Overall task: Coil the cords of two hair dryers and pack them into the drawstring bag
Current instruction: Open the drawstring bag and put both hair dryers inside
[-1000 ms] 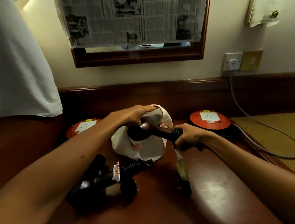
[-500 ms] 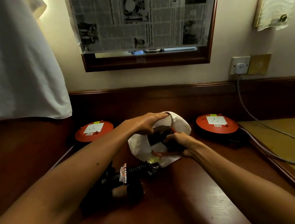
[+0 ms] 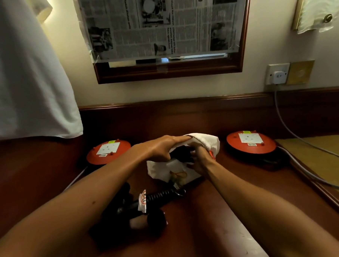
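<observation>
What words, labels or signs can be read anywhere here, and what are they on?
"ang": end of a large headline on the newspaper taped over the wall frame; the rest is cut off, and its small print is too fine to read.
White label on the right orange reel: blurred, unreadable.
White label on the left orange reel: blurred, unreadable.
White tag on the hair dryer cord: a red prohibition circle; any text is too small.
</observation>
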`<state>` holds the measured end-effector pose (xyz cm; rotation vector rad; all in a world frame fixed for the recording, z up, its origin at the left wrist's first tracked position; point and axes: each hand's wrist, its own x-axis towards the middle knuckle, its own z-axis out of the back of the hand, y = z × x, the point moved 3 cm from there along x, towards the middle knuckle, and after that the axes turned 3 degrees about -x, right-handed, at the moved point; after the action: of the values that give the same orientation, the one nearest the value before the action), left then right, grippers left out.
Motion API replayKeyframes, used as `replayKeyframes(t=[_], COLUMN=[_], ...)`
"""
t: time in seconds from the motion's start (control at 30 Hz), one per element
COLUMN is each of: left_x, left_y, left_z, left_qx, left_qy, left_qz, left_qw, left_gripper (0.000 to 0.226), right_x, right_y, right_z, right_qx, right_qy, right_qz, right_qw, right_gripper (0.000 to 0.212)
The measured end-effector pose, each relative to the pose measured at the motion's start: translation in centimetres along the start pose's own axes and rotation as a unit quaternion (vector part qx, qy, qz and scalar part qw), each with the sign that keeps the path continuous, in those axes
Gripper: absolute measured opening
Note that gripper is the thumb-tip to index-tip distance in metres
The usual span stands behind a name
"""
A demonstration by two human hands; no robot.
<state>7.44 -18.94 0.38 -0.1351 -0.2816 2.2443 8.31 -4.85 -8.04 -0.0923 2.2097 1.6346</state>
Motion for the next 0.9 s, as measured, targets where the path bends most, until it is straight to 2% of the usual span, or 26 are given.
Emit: replayKeyframes(t=[0.07, 0.13, 0.2, 0.27, 0.33, 0.4, 0.43, 0.5, 0.57, 0.63, 0.73, 0.77, 0.9], left_x=[-0.3, -0.4, -0.2, -0.1, -0.1, -0.3, -0.5, -0.7, -0.8, -0.7, -0.6, -0.6, -0.9], left_y=[0.5, 1.0, 1.6, 1.9, 1.9, 1.7, 1.6, 1.4, 1.3, 1.4, 1.3, 1.4, 0.7], left_z=[0.2, 0.1, -0.3, -0.7, -1.0, -1.4, -1.7, -2.2, -2.7, -2.9, -2.6, -2.4, -1.3], left_qx=[0.006, 0.026, 0.052, 0.073, 0.088, 0.104, 0.118, 0.158, 0.194, 0.205, 0.196, 0.193, 0.197], left_qy=[-0.010, -0.015, -0.015, -0.018, -0.023, -0.030, -0.033, -0.035, -0.035, -0.038, -0.067, -0.080, -0.101], left_qz=[0.006, 0.014, 0.015, 0.015, 0.018, 0.029, 0.038, 0.065, 0.085, 0.066, -0.024, -0.040, -0.047], left_qw=[1.000, 0.999, 0.998, 0.997, 0.996, 0.994, 0.992, 0.985, 0.977, 0.976, 0.978, 0.977, 0.974], left_gripper=[0.095, 0.094, 0.094, 0.096, 0.099, 0.102, 0.104, 0.106, 0.103, 0.092, 0.061, 0.054, 0.032], right_x=[0.4, 1.0, 1.3, 1.4, 0.3, -1.3, -2.1, -3.5, -3.6, -3.4, -3.3, -3.2, -3.3], right_y=[0.1, -0.2, -0.7, -1.4, -2.0, -2.9, -3.5, -4.5, -5.1, -5.4, -5.7, -5.7, -5.2], right_z=[0.1, 0.7, 1.6, 2.7, 3.5, 3.6, 3.3, 2.5, 2.0, 1.5, 0.8, 0.4, -1.4], right_qx=[-0.004, -0.051, -0.170, -0.329, -0.432, -0.492, -0.515, -0.565, -0.627, -0.659, -0.681, -0.702, -0.796], right_qy=[0.020, 0.021, 0.002, -0.020, -0.038, 0.015, 0.077, 0.181, 0.181, 0.147, 0.143, 0.144, 0.178], right_qz=[0.029, 0.054, 0.081, 0.140, 0.205, 0.249, 0.254, 0.267, 0.320, 0.366, 0.374, 0.373, 0.355], right_qw=[0.999, 0.997, 0.982, 0.934, 0.878, 0.834, 0.815, 0.759, 0.687, 0.641, 0.613, 0.590, 0.457], right_gripper=[0.024, 0.042, 0.058, 0.058, 0.041, 0.032, 0.033, 0.050, 0.065, 0.068, 0.073, 0.074, 0.071])
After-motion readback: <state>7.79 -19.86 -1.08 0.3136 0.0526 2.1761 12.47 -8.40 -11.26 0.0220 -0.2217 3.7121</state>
